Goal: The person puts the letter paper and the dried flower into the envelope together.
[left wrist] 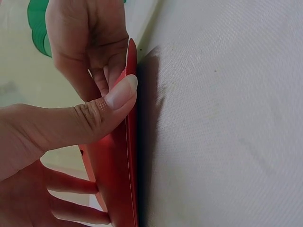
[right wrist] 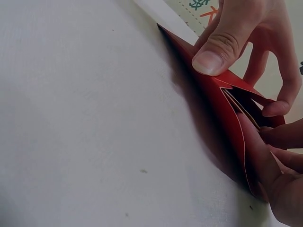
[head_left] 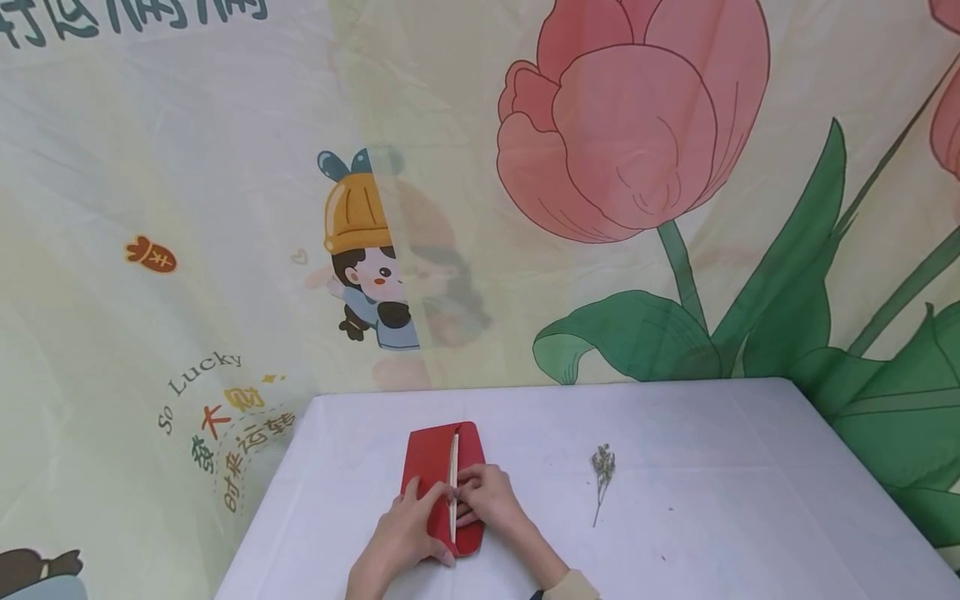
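A red envelope [head_left: 429, 454] lies on the white table, its opening running lengthwise with a thin cream insert [head_left: 454, 458] showing inside. My left hand [head_left: 400, 531] holds the envelope from the left, thumb on its near end and fingers spread over its face. In the left wrist view the thumb presses the edge of the red envelope [left wrist: 111, 165]. At the opening, my right hand [head_left: 491, 502] has its fingertips pinched around the insert's edge. The right wrist view shows the cream insert [right wrist: 241, 109] between thumb and finger, partly hidden in the envelope [right wrist: 213, 97].
A small dried flower sprig [head_left: 602, 467] lies on the white tabletop [head_left: 712, 500] to the right of the envelope. Small dark specks are scattered near it. Behind the table's far edge hangs a printed cloth [head_left: 465, 108] with a large pink tulip and cartoon figures.
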A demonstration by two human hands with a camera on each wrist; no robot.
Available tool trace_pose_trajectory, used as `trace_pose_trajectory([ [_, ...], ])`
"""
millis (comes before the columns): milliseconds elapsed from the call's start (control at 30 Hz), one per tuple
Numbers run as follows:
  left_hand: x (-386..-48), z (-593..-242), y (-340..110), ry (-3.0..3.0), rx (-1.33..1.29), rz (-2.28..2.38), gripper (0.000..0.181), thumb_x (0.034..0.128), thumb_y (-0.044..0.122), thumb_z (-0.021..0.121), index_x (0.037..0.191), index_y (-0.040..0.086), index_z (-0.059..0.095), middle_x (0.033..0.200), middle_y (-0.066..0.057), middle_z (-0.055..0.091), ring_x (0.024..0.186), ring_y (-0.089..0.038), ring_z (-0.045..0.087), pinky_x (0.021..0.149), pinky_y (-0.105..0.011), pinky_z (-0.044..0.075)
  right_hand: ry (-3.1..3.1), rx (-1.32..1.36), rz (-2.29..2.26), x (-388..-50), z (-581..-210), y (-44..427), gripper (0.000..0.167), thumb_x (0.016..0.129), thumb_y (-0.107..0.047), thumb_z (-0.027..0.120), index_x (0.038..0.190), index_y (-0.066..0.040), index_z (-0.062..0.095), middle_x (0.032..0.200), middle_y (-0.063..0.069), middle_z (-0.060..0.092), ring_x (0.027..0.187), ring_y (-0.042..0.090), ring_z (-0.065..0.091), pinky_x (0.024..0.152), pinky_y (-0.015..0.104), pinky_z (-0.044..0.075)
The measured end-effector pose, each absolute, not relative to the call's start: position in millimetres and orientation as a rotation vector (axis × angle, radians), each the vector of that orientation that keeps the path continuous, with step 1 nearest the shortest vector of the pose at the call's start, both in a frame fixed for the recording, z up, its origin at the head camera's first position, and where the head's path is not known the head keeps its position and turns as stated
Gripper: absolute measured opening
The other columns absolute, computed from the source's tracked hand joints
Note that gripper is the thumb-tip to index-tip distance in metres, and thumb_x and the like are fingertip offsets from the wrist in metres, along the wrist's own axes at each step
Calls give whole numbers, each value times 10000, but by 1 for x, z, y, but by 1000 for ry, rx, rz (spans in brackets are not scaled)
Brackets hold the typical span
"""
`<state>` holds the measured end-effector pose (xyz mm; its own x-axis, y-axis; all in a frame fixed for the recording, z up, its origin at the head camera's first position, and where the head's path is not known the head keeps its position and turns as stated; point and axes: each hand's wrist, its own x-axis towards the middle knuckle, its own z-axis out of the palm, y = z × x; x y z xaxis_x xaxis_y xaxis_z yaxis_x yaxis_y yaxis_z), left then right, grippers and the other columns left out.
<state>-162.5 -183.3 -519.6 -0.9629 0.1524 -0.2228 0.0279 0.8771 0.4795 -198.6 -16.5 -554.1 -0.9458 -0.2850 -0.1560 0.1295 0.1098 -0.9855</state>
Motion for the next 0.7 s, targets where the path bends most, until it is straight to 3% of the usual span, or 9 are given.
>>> trace_pose_trajectory([
  [200,-161,-520,-184,2795,126,703,826,575,320,1003,1291,267,595,1499,-292,410,1243,-578,466,865,-704,535,2072,-166,-1939,-199,-559,-21,282,944,25,611,1213,99,648,849,117,722,665,289,751,574,406,626],
  [700,-160,-518,-183,2784,140,740,821,615,304,991,1328,214,593,1507,-320,401,1266,-640,438,895,-756,482,2164,-188,-1899,-198,-564,-29,282,947,17,618,1219,85,651,822,96,705,670,215,733,591,361,629],
])
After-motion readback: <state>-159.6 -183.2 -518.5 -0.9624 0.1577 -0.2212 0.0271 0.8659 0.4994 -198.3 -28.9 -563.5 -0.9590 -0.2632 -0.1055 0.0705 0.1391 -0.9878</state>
